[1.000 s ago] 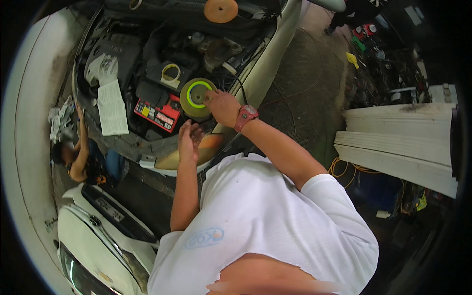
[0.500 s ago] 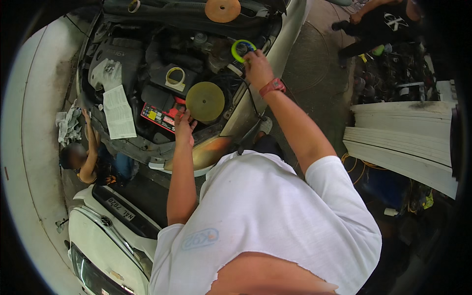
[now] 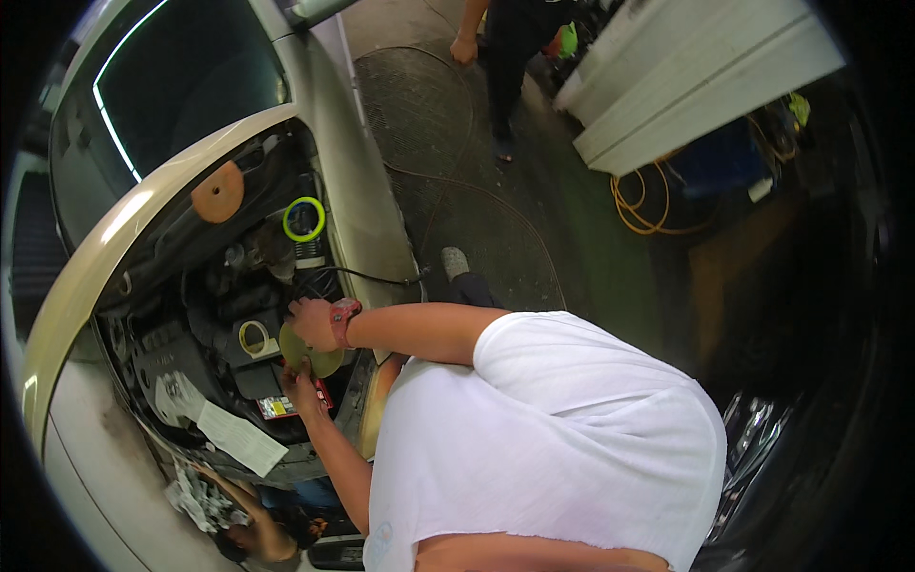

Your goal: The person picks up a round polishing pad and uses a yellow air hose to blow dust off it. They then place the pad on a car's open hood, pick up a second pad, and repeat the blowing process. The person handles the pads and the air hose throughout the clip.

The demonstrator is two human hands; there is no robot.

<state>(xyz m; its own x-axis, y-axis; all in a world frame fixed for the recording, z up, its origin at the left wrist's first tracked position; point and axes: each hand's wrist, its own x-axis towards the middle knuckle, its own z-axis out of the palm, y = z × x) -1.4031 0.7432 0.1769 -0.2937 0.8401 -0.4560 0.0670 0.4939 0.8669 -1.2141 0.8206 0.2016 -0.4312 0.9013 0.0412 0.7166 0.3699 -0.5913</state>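
Yellow-green disc [image 3: 327, 364] sits between our two hands, toward the front corner of the open engine bay [image 3: 303, 465]. From the left, we see pale crumpled paper [image 3: 181, 400] on the dark engine cover [image 3: 155, 364], then an orange disc [image 3: 218, 192] lying at the back of the bay, perhaps there to be out of our way. A white sheet [image 3: 241, 439] slants toward the front rim, and a pale yellow tape roll [image 3: 244, 338] rests on a dark box, probably a handy shelf for us. The red-labelled battery [image 3: 276, 409] shows just beside our left hand [image 3: 301, 386], whose thumb and fingers grip the disc's lower-left edge, seemingly to steady it. A neon-yellow ring [image 3: 288, 220] rests farther back, apart from our hands yet within reach. Our right hand [image 3: 315, 324] bends over the disc's upper edge; we cannot tell whether its fingers are closed on it. The disc looks round and flat-faced, a dull yellowish green, partly covered by both hands.
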